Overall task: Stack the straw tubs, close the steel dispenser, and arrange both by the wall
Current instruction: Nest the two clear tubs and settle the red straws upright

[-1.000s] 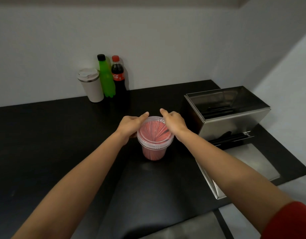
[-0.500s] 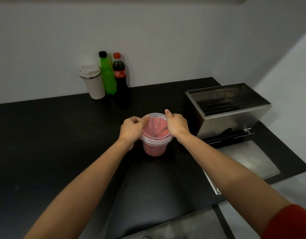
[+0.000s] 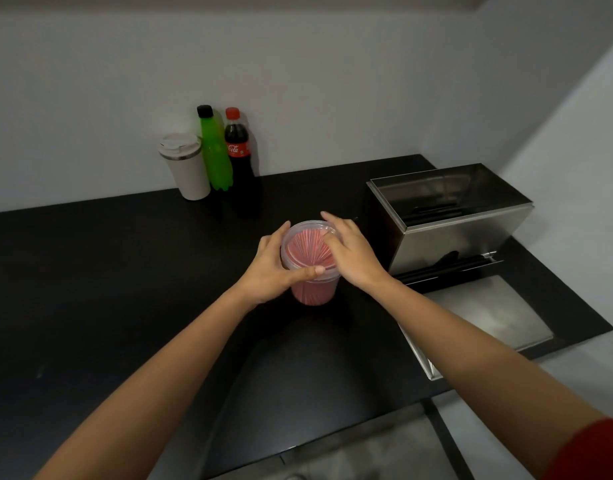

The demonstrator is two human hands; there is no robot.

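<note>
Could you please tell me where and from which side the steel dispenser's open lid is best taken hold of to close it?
Probably at the free near edge of the open lid, which lies flat on the black counter in front of the steel dispenser. Come from the front right, slip fingers under that edge and swing it up; its far edge appears to meet the box, and both hands are on the straw tub.

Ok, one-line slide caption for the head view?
Both hands, left hand and right hand, grip stacked straw tubs beside the open steel dispenser.

Drinks or café service corner: black surface (image 3: 90, 289) against plain wall; steel straw dispenser (image 3: 450, 220) right of the hands; soda bottles (image 3: 225, 150) and travel tumbler (image 3: 185, 166) beyond them.
</note>
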